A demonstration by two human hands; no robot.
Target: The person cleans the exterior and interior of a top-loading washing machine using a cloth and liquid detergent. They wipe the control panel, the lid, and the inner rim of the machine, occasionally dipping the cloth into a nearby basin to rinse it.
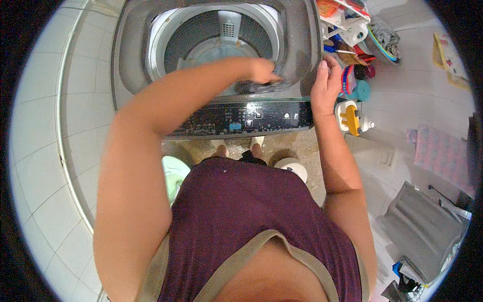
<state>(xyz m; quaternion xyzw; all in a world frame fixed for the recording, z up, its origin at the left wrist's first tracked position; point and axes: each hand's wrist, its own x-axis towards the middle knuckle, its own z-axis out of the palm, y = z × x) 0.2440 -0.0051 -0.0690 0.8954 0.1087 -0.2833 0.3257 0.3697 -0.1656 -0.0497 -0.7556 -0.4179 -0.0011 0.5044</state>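
Observation:
In front of me stands a top-loading washing machine point(130, 49) with its drum point(222, 34) uncovered. My left hand point(262, 71) reaches across the opening to the near right part of its rim. Its fingers are bent and blurred. Beneath them is a dark, blurred patch point(260, 87); whether it is a cloth, a brush or wet plastic cannot be told. My right hand point(326, 85) rests against the machine's right side edge, thumb raised and fingers slightly apart, with no object seen in it. The black control panel point(245, 117) runs along the near side and is spotted with drops.
To the right are a white rack point(349, 19) with mixed items, a turquoise roll-shaped item point(361, 90) and a white bottle with a yellow part point(351, 117). A pale green basin point(175, 171) and a white round container point(294, 168) stand on the wet-looking floor point(196, 147). Tiled wall point(41, 113) rises left.

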